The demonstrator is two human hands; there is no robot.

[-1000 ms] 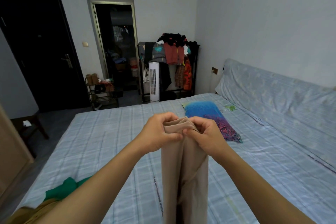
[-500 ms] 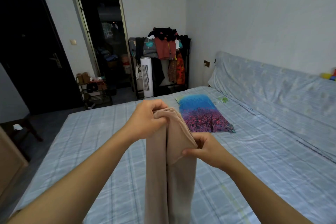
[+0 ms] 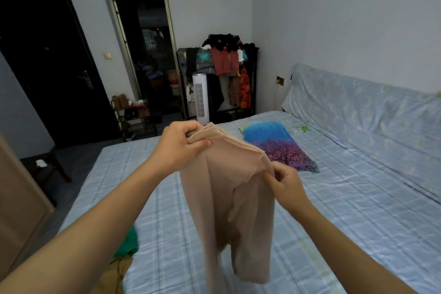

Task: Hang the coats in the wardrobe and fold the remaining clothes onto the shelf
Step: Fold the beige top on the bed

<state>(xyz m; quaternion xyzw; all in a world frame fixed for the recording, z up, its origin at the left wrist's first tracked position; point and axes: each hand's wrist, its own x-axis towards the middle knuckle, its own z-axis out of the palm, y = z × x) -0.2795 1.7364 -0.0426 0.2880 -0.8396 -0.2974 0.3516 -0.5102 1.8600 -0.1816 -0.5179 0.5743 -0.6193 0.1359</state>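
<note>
Since a sec ago my hands have pulled apart, spreading the beige garment (image 3: 229, 188) wider. L hand (image 3: 177, 148) pinches its top edge, R hand (image 3: 285, 180) pinches the lower corner; it hangs between both grips above the bed (image 3: 346, 210). Green cloth (image 3: 127, 241) lies on the bed's near-left edge. No readable writing.

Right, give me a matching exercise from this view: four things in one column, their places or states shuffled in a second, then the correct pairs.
Things
1. beige garment
2. blue and pink pillow
3. green cloth
4. white tower fan

Places or states
A. standing on the floor past the foot of the bed
B. lying flat on the bed sheet
C. held up, pinched by the left hand and the right hand
D. at the bed's near left edge, partly hidden by the left forearm

Pairs: 1-C, 2-B, 3-D, 4-A
</note>
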